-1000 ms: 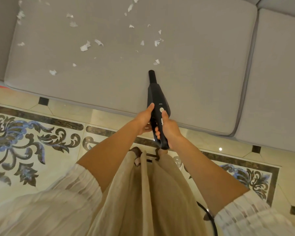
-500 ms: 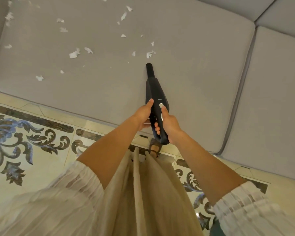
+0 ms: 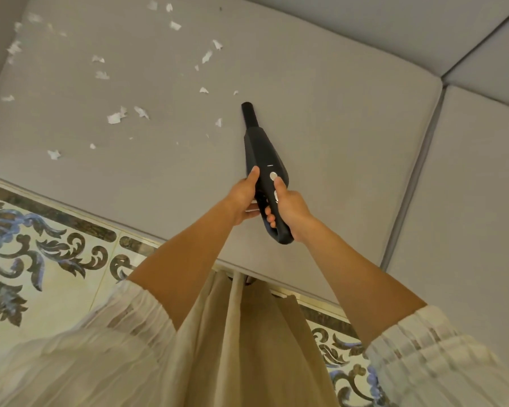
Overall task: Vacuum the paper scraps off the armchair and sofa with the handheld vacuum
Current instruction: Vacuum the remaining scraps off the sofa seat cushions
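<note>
Grey woven fabric fills most of the head view: a broad, flat seat cushion (image 3: 321, 118) with a piped edge and rounded corners, butted against a second cushion (image 3: 467, 207) at 3 o'clock, with a narrow seam between the 2. Across the first cushion, from 9 o'clock round to 12 o'clock, lie the paper scraps (image 3: 116, 117), thin white torn flakes of uneven size, light enough, I judge, to lift under weak suction. Near the middle of the view sits the handheld vacuum (image 3: 262, 168), a matte black plastic body that tapers from a wide looped handle to a slim round nozzle (image 3: 249, 113). It points toward 12 o'clock with its mouth low over the fabric, though whether it touches the weave I cannot tell; 1 small scrap (image 3: 219, 122) lies just beside the nozzle at its 9 o'clock. The right hand (image 3: 288, 208) wraps the handle, fingers curled through the loop and thumb laid along the top by the silver button (image 3: 273, 175), probably so the switch stays within reach. The left hand (image 3: 244, 196) cups the body from the 9 o'clock side, thumb stretched up the casing, likely to steady and steer the tip. Glossy cream floor tile (image 3: 56, 289) with dark scrollwork shows at 7 o'clock, and pale gauzy sleeves (image 3: 423, 348) and a beige pleated garment (image 3: 247, 333) fill the bottom. Most scraps are not yet collected.
</note>
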Demonstrator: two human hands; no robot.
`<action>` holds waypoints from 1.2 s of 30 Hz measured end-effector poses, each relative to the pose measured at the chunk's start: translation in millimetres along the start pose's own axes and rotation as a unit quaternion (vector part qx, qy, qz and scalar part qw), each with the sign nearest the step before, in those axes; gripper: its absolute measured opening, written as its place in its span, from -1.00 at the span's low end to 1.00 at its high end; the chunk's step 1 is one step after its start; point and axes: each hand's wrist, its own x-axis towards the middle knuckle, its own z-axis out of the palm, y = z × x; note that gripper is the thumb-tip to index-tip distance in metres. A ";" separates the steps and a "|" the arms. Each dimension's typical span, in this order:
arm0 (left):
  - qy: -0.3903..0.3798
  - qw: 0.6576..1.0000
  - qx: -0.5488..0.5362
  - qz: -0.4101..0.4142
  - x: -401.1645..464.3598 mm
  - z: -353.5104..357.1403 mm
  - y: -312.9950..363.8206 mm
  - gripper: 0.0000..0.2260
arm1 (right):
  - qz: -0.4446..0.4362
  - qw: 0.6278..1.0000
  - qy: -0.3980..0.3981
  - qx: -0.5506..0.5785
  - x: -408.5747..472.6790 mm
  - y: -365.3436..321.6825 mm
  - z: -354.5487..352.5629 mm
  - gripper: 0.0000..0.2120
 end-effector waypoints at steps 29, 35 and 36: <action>0.033 0.999 -0.023 0.007 -4.3 7.8 10.6 -0.59 | 0.047 0.989 -0.089 -0.111 2.6 -38.9 -33.5 -0.45; 0.021 0.999 -0.032 -0.016 -11.5 7.1 -7.6 -0.58 | 0.059 0.984 -0.115 -0.121 -7.3 -21.7 -40.1 -0.43; 0.018 0.999 -0.031 -0.018 -12.7 3.5 -10.7 -0.58 | 0.059 0.983 -0.119 -0.125 -7.6 -20.3 -37.7 -0.43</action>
